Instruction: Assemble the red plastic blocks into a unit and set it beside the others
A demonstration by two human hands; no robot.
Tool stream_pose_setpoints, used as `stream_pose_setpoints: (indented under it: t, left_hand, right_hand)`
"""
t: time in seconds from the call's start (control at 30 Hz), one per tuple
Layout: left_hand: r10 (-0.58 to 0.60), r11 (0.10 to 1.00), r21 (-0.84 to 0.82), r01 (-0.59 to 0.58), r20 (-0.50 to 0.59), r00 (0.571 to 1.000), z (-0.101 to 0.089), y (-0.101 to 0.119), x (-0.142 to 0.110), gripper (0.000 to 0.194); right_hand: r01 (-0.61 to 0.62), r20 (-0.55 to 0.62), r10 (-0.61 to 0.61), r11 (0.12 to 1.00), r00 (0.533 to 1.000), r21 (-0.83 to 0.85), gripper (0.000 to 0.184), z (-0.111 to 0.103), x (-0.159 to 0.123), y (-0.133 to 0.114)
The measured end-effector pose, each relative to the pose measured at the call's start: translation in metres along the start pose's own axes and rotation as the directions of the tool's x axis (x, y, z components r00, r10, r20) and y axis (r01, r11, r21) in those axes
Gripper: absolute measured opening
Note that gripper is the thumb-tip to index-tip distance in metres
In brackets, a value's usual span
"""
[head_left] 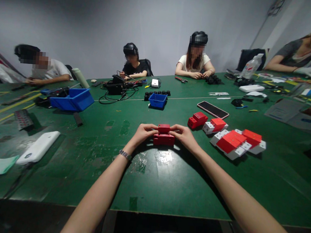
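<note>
Both my hands hold a red plastic part point(164, 135) resting on the green table point(150, 180) in front of me. My left hand point(142, 132) grips its left end with curled fingers. My right hand point(184, 135) pinches its right end. A watch sits on my left wrist. To the right lies a group of red and white plastic parts point(235, 141), and a single red part point(197, 120) sits just behind them.
A phone point(212, 109) lies face up beyond the parts. A small blue bin point(157, 99) and a larger blue bin point(74, 99) stand further back. A white device point(38, 147) lies at the left. Several other people sit around the table's far and side edges.
</note>
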State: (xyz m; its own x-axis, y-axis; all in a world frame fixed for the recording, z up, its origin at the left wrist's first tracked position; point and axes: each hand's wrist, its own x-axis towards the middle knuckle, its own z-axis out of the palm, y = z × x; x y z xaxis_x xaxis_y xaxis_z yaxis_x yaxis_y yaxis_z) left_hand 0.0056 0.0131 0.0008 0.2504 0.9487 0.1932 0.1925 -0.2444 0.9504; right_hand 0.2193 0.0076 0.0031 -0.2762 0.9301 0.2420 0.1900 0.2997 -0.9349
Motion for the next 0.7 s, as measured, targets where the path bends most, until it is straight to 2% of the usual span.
stream_pose_setpoints:
  t: [0.5, 0.7]
  left_hand:
    - [0.030, 0.999, 0.039, -0.030, 0.007, 1.000, -0.0002, -0.0003, 0.0000, 0.026]
    - [0.019, 0.999, 0.029, -0.019, 0.006, 1.000, 0.0001, 0.0019, -0.0005, 0.025]
  right_hand:
    - [0.015, -0.002, -0.015, 1.000, 1.000, -0.011, 0.021, -0.0005, -0.0022, -0.0077]
    - [0.012, 0.002, -0.012, 1.000, 1.000, 0.006, 0.022, -0.0005, -0.0013, -0.0035]
